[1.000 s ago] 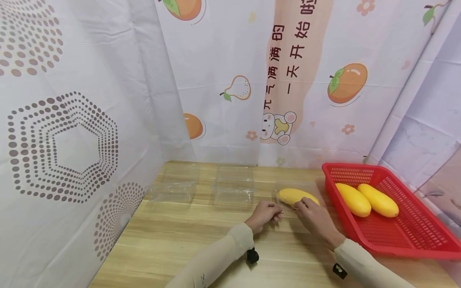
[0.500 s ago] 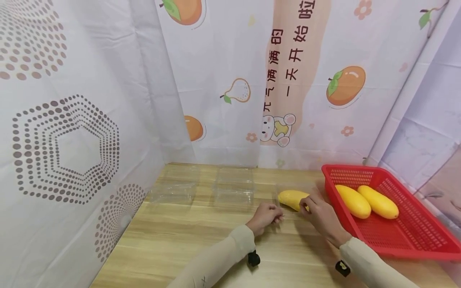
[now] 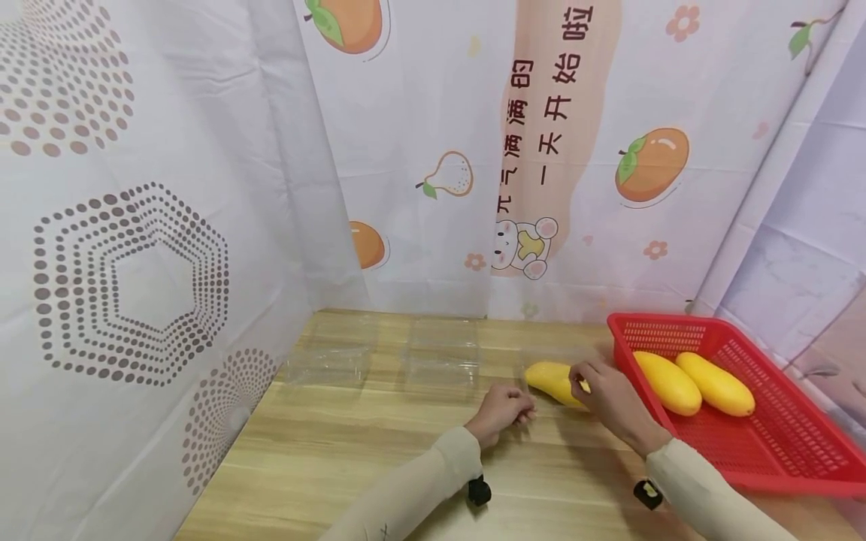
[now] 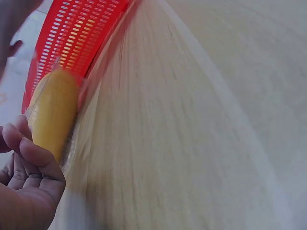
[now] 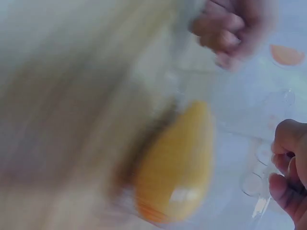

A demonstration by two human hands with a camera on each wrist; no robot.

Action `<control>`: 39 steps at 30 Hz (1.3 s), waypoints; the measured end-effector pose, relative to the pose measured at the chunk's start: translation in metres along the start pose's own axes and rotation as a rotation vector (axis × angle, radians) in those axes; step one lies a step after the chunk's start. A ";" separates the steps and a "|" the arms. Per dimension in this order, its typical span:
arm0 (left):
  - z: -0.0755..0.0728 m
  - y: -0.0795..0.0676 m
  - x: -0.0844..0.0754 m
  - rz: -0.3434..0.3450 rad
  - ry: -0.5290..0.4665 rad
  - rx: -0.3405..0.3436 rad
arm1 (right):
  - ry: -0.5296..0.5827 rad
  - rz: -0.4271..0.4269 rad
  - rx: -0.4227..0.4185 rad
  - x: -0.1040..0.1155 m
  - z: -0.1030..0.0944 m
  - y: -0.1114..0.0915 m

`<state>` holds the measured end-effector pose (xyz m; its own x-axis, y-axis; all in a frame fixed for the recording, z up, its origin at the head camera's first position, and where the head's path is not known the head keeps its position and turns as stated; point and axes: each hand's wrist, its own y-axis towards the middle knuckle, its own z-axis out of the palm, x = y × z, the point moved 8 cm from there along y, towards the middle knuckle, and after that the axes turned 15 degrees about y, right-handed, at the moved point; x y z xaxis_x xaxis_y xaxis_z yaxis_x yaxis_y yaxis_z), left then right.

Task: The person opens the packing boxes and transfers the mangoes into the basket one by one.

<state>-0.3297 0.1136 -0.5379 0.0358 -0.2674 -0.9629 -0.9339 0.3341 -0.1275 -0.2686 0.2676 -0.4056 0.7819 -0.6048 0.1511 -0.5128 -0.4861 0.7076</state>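
Observation:
A yellow mango (image 3: 551, 381) lies slanted in a clear plastic container (image 3: 524, 376), seen at the right of the table in the head view. By the container's front left corner is my left hand (image 3: 504, 413), its fingers loosely curled with nothing seen in them. In the left wrist view, its fingertips (image 4: 36, 151) overlap the container's near edge. My right hand (image 3: 612, 402) is over the mango's right end with bent fingers. Blurred clear plastic (image 5: 259, 211) shows by its thumb in the right wrist view; I cannot tell whether it is pinched.
A red plastic basket (image 3: 798, 443) with two more yellow mangoes (image 3: 717, 383) stands close at the right. Two clear plastic containers, one in the middle (image 3: 443, 370) and one at the left (image 3: 328, 366), rest on the wooden table (image 3: 325, 451). Printed curtains hang behind.
My right hand has drawn back a little to the right from the mango. More of the mango shows, and it looks more slanted. My left hand has hardly moved.

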 end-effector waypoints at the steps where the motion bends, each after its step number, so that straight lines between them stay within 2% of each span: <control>1: 0.000 0.000 -0.001 0.004 0.005 0.001 | -0.010 0.000 -0.011 -0.001 -0.005 0.004; 5: 0.000 -0.001 -0.003 0.017 0.012 -0.004 | -0.050 0.047 -0.030 -0.010 -0.020 0.016; 9: 0.002 -0.002 -0.002 0.014 0.006 -0.007 | -0.070 0.111 -0.051 -0.021 -0.031 0.020; 16: 0.002 -0.005 -0.003 0.016 0.010 -0.013 | -0.070 0.269 -0.071 -0.048 -0.044 0.023; 22: 0.001 -0.006 -0.005 0.021 0.011 -0.016 | -0.035 0.373 -0.106 -0.070 -0.056 0.023; 28: 0.001 -0.006 -0.006 0.019 -0.002 -0.016 | 0.005 0.417 -0.154 -0.087 -0.065 0.022; 33: 0.002 -0.005 -0.005 0.016 -0.015 -0.011 | 0.039 0.456 -0.159 -0.098 -0.067 0.020; 39: 0.002 -0.005 -0.002 -0.005 -0.028 -0.018 | 0.085 0.582 -0.165 -0.117 -0.067 0.013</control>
<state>-0.3250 0.1140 -0.5357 0.0503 -0.2435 -0.9686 -0.9400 0.3162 -0.1284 -0.3426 0.3744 -0.3675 0.4184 -0.6862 0.5950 -0.8082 0.0176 0.5886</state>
